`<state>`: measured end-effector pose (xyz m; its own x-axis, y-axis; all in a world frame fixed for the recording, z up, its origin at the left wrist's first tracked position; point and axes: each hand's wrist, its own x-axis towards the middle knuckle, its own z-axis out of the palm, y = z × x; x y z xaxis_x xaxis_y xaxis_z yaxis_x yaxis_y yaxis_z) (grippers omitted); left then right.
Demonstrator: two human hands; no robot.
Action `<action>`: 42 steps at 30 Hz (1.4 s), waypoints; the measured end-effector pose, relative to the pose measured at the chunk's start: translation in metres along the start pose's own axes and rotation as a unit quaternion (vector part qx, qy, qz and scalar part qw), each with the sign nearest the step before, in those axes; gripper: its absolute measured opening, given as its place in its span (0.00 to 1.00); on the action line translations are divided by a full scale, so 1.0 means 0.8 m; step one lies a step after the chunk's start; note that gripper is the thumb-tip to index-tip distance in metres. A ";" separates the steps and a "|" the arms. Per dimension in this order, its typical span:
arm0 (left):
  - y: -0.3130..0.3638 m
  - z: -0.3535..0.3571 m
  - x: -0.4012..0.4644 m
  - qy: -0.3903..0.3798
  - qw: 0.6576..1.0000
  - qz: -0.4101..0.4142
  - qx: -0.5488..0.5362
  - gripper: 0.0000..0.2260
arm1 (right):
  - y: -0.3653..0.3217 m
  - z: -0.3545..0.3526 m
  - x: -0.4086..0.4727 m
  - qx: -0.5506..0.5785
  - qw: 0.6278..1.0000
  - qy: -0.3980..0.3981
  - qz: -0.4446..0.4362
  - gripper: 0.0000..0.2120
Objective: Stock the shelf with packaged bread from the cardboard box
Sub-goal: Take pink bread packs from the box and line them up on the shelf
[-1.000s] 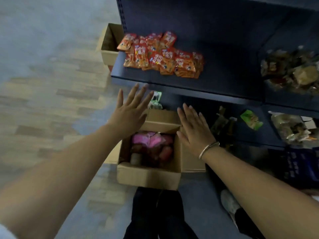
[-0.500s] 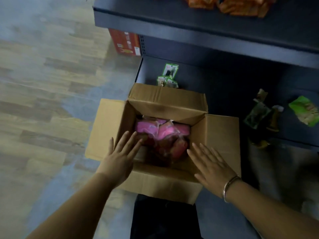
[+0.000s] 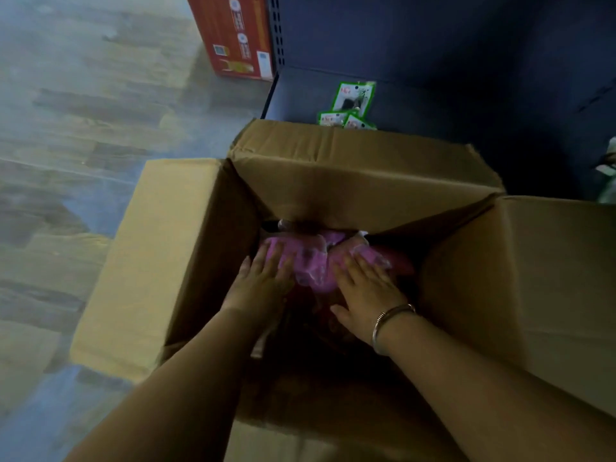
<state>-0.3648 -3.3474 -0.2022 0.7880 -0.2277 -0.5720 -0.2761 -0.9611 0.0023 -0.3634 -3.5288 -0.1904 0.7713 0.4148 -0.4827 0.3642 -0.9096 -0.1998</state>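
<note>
Both hands are inside the open brown cardboard box (image 3: 186,248). The left hand (image 3: 260,288) and the right hand (image 3: 366,291) lie flat, fingers straight, on the pink plastic bread packages (image 3: 311,261). Blur hides whether any fingertip already grips them, it seems not.

Red carton (image 3: 238,35); green packets (image 3: 350,108)

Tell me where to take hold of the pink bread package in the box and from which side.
Grip the pink bread package by its two outer ends, coming straight down from above. It lies flat and wide in the cardboard box, whose walls likely block any sideways reach. The left hand and right hand already rest on top, fingers straight; curling them under each end should lift it evenly.
</note>
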 end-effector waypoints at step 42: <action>0.041 -0.454 -0.229 0.216 0.824 -0.119 -0.510 0.10 | -0.007 -0.483 -0.238 0.200 0.951 0.169 0.164 0.17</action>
<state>-0.3189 -3.3941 0.2005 0.9362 0.1627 -0.3114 0.3470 -0.5677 0.7465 -0.3108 -3.5946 0.2318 0.9576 0.0297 -0.2865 -0.0999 -0.8986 -0.4273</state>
